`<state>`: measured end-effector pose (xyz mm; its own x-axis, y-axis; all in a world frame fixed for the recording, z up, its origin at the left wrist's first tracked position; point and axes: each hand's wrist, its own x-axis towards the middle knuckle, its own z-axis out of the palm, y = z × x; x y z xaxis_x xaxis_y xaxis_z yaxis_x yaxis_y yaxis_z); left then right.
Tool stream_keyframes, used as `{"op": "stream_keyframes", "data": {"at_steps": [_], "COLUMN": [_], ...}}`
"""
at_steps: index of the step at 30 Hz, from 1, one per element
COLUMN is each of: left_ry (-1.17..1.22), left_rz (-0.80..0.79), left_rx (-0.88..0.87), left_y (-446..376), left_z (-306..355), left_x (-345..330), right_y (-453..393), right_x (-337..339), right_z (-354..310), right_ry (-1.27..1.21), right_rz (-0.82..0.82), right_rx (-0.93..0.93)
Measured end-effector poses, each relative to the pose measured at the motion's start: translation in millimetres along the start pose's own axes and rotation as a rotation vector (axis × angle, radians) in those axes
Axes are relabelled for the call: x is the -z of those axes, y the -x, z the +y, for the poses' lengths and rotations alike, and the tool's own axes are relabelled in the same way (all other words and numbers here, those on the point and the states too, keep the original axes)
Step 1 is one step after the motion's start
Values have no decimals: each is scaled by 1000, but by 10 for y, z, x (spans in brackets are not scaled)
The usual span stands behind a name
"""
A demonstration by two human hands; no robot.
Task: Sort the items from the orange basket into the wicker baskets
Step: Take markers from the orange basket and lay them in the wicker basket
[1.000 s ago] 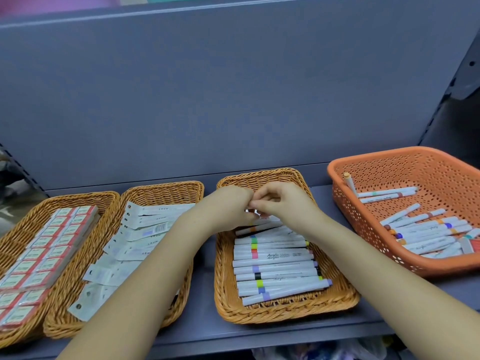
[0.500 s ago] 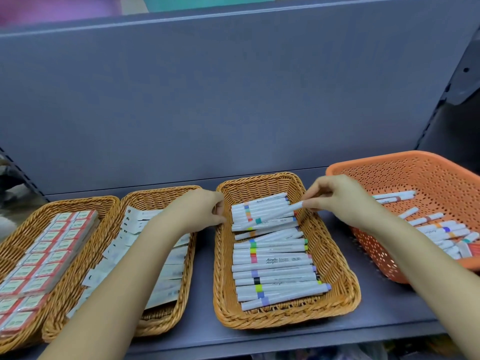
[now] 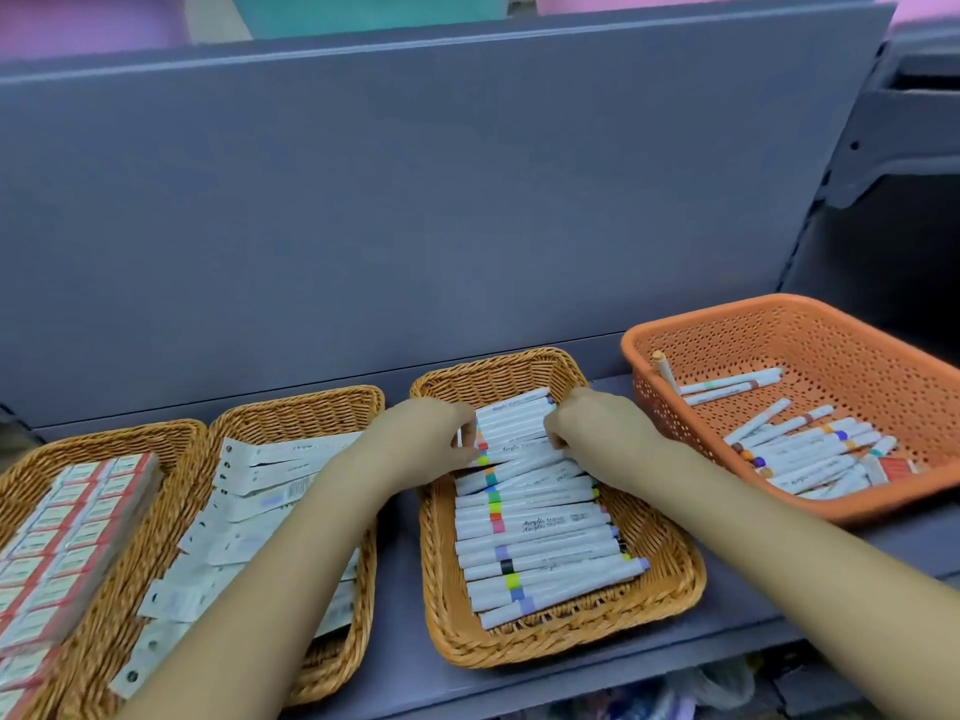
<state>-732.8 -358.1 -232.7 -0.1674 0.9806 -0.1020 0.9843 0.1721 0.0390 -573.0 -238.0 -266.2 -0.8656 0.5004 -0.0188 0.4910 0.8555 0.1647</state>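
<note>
White markers [image 3: 535, 517] lie stacked in the wicker basket [image 3: 670, 579] at lower centre. Left hand [image 3: 434, 433] and right hand [image 3: 592, 420], fingers curled, pinch the stack's upper markers from either end. More markers fill the orange basket [image 3: 727, 324], right.

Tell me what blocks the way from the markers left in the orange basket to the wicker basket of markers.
Nothing visible does. The orange basket and the marker basket are both open-topped, with bare shelf between them. Both hands, left and right, are over that basket's far end.
</note>
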Motion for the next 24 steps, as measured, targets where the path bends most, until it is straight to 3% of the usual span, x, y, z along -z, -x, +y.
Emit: {"op": "stream_keyframes", "data": {"at_steps": [4, 12, 18, 24], "left_ry": [-51, -120, -16, -62], "left_rz": [-2, 218, 304, 272], "left_rx": [-65, -129, -114, 9], "left_y": [-141, -558, -859, -1118], "left_z": [95, 560, 1246, 1641], "left_x": [41, 357, 432, 329], "right_y": [-6, 412, 711, 850], "right_x": [96, 734, 546, 296], "right_z": [8, 721, 1416, 1901], "right_ry": [-32, -207, -146, -151], "right_rz": [-1, 283, 174, 85], "right_rx": [8, -130, -235, -183]}}
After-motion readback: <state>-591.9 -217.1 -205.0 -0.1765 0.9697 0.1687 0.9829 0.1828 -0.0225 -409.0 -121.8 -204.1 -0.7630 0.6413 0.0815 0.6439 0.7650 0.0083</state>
